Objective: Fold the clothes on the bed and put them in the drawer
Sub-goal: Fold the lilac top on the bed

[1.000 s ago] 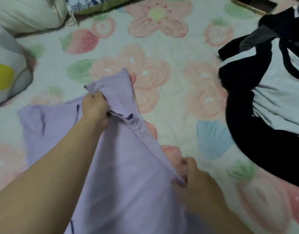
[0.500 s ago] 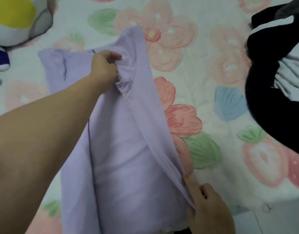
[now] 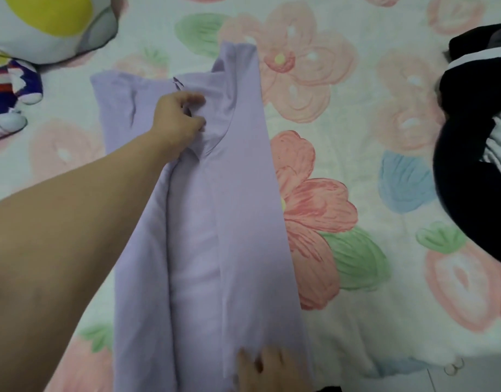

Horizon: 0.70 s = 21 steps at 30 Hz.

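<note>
Lilac garment (image 3: pixel 215 222): flat on the floral bedsheet (image 3: pixel 357 321), centre of view. Its long axis runs near to far, tipped a little left at the far end.

Far left: round plush toy (image 3: pixel 45 24) and small striped toy (image 3: pixel 9 89), both apart from the cloth.

The garment's left side looks unfolded, with the far-left corner spread out on the sheet.

My left hand (image 3: pixel 181 114) is at the far end, fingers curled, pinching a bunch of cloth near the neckline.

The right panel is laid over toward the middle, its edge straight along the long axis.

My right hand (image 3: pixel 269 366) is on the near hem, right of centre. The fingers lie on the cloth, but blur hides whether they pinch or just press, so I can't tell.

Far right: dark garment (image 3: pixel 470 179) with pale panels, well apart, not yet folded.

Judgement: the next fold brings the left side in. That cloth lies left of both hands, and my left hand is nearer. Risk: the neckline pinch drags the right panel out of line.
</note>
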{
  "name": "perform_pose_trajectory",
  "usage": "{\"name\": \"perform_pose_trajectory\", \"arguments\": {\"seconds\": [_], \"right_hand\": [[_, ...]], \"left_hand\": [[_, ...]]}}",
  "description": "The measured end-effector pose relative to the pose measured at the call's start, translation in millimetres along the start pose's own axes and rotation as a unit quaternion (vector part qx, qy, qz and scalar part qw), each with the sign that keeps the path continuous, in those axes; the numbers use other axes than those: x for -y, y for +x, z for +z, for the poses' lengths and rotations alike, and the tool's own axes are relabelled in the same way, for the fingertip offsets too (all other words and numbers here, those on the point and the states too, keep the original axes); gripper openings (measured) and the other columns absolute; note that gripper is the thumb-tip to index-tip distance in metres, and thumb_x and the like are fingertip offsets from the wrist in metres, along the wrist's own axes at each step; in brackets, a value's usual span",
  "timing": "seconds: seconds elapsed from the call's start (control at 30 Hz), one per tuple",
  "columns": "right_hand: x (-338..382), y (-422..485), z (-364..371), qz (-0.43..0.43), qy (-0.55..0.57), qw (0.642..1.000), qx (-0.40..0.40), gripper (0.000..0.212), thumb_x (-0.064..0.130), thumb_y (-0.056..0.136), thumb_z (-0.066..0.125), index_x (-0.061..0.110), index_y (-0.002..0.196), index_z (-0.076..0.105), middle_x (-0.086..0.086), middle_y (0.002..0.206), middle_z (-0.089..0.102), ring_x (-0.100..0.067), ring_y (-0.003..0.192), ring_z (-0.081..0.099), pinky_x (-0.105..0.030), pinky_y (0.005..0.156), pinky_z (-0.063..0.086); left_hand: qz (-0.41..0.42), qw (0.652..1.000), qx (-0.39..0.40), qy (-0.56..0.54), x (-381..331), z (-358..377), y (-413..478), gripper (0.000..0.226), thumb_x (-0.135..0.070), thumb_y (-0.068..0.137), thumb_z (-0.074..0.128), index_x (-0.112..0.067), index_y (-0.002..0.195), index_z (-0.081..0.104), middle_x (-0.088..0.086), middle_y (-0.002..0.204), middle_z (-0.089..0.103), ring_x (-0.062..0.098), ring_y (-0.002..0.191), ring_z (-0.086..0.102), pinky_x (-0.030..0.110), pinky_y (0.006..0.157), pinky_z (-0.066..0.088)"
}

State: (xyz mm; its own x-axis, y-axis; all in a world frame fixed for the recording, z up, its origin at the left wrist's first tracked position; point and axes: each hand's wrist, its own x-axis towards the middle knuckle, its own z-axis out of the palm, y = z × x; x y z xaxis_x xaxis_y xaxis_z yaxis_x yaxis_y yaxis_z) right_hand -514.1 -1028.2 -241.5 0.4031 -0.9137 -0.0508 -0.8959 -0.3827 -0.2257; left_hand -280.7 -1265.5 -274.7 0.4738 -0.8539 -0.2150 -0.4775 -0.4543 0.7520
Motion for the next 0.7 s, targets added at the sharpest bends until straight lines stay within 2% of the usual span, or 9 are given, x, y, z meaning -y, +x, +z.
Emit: {"name": "perform_pose_trajectory", "arguments": {"seconds": [0.07,0.13,0.2,0.3,0.43,0.5,0.6,0.63,0.7], "right_hand": [[-1.2,19.1,3.2,0.01,0.081,0.995,-0.065,0.032,0.026,0.06,0.043,0.014,0.057,0.073,-0.007,0.053,0.061,-0.021,0.043,0.058,-0.016,0.042,0.042],[-2.8,47.0,4.1,0.018,0.101,0.993,-0.06,0.043,0.026,0.075,0.043,0.008,0.097,0.074,-0.017,0.093,0.071,-0.033,0.082,0.069,-0.034,0.065,0.056],[-6.5,69.5,16.0,-0.004,0.095,0.995,-0.036,0.048,0.026,0.081,0.04,0.005,0.117,0.064,-0.016,0.121,0.063,-0.034,0.111,0.06,-0.044,0.085,0.052],[-22.5,77.6,43.5,-0.087,0.059,0.992,0.07,0.052,0.033,0.082,0.045,0.007,0.126,0.057,-0.012,0.133,0.053,-0.032,0.121,0.052,-0.041,0.099,0.043],[-51.0,55.2,60.6,-0.155,0.028,0.984,0.088,0.054,0.037,0.088,0.038,0.007,0.132,0.049,-0.012,0.138,0.048,-0.033,0.129,0.045,-0.043,0.106,0.028],[-55.1,40.7,55.0,-0.125,0.039,0.989,0.065,0.054,0.04,0.094,0.029,0.007,0.129,0.051,-0.014,0.136,0.05,-0.031,0.13,0.04,-0.041,0.106,0.026],[-60.3,19.5,44.0,0.02,0.076,0.997,0.012,0.057,0.042,0.09,0.04,-0.005,0.111,0.064,-0.029,0.111,0.061,-0.04,0.107,0.052,-0.045,0.089,0.04],[-60.7,16.6,36.5,0.093,0.109,0.99,0.016,0.049,0.038,0.084,0.05,-0.005,0.101,0.067,-0.028,0.098,0.063,-0.043,0.093,0.057,-0.044,0.079,0.044],[-66.4,15.0,25.1,0.215,0.165,0.959,0.087,0.017,0.023,0.08,0.066,0.006,0.079,0.064,-0.02,0.078,0.06,-0.042,0.08,0.06,-0.042,0.071,0.041]], "left_hand": [[0.046,0.996,-0.052,0.053,1.9,-2.9,-8.7,0.052,-0.007,0.086,0.054,-0.01,0.137,0.042,0.015,0.131,0.048,0.026,0.119,0.048,0.02,0.097,0.036],[0.095,0.983,-0.121,0.103,6.8,-6.7,-33.8,0.054,-0.016,0.09,0.045,-0.011,0.143,0.032,0.02,0.145,0.032,0.029,0.135,0.03,0.019,0.105,0.02],[0.112,0.97,-0.161,0.147,23.1,-3.7,-74.1,0.054,-0.02,0.09,0.039,-0.01,0.143,0.032,0.019,0.149,0.028,0.035,0.14,0.021,0.034,0.111,0.018],[0.025,0.968,-0.135,0.209,61.9,11.4,-157.9,0.057,-0.029,0.087,0.042,-0.009,0.141,0.036,0.019,0.149,0.028,0.041,0.139,0.02,0.053,0.109,0.018],[-0.016,0.969,-0.074,0.237,83.7,30.7,-252.2,0.058,-0.04,0.085,0.04,0.001,0.123,0.056,0.029,0.134,0.046,0.05,0.123,0.043,0.06,0.096,0.036],[-0.018,0.981,-0.08,0.175,70.5,39.7,-277.1,0.059,-0.047,0.091,0.035,0.0,0.109,0.066,0.031,0.119,0.056,0.046,0.111,0.054,0.048,0.091,0.044],[-0.079,0.993,-0.05,0.071,47.1,51.9,-292.1,0.05,-0.043,0.091,0.047,0.001,0.101,0.068,0.023,0.095,0.064,0.035,0.082,0.065,0.032,0.076,0.044],[-0.112,0.991,-0.058,0.042,43.0,55.1,-291.9,0.039,-0.033,0.086,0.06,0.001,0.105,0.066,0.02,0.094,0.065,0.035,0.08,0.066,0.032,0.073,0.047],[-0.202,0.978,-0.054,-0.024,38.4,59.4,-287.5,0.044,-0.02,0.083,0.067,-0.005,0.123,0.055,0.016,0.106,0.063,0.033,0.095,0.062,0.032,0.081,0.046]]}}
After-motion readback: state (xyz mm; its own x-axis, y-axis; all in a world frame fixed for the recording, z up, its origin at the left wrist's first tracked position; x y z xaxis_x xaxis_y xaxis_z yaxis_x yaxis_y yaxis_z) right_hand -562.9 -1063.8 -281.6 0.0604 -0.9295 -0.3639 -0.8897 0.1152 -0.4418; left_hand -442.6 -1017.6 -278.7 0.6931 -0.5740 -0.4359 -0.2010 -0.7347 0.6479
